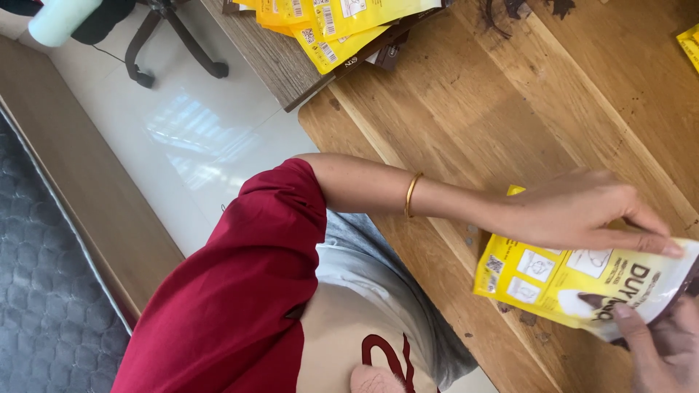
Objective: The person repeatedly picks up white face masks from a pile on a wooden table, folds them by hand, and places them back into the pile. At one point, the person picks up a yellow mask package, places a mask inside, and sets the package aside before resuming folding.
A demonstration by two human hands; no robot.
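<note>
- Far to the left of the yellow pouch [575, 280], a grey quilted mat [36, 291] lies on the floor beside a long wooden board [87, 182], with pale glossy floor tiles [196, 138] past it and the dark base of a swivel chair [171, 44] above.
- Up and to the left of the pouch, a stack of more yellow pouches [335, 25] lies at the desk's far edge.
- A dark red sleeve [240, 291] and a bare forearm with a thin gold bangle [412, 194] reach across toward the pouch.
- That arm's left hand [582, 215] lies flat on the pouch's upper edge, fingers stretched out and close together, pressing it rather than curling round it.
- The pouch rests on the wooden desk [466, 109] near its front edge, lying flat; it is yellow with small white picture panels and a white and dark area toward its right end.
- The right hand [662, 349], at the pouch's lower right corner, pins it with the thumb on top; its other fingers are cut off by the frame, so how far they close cannot be told.
</note>
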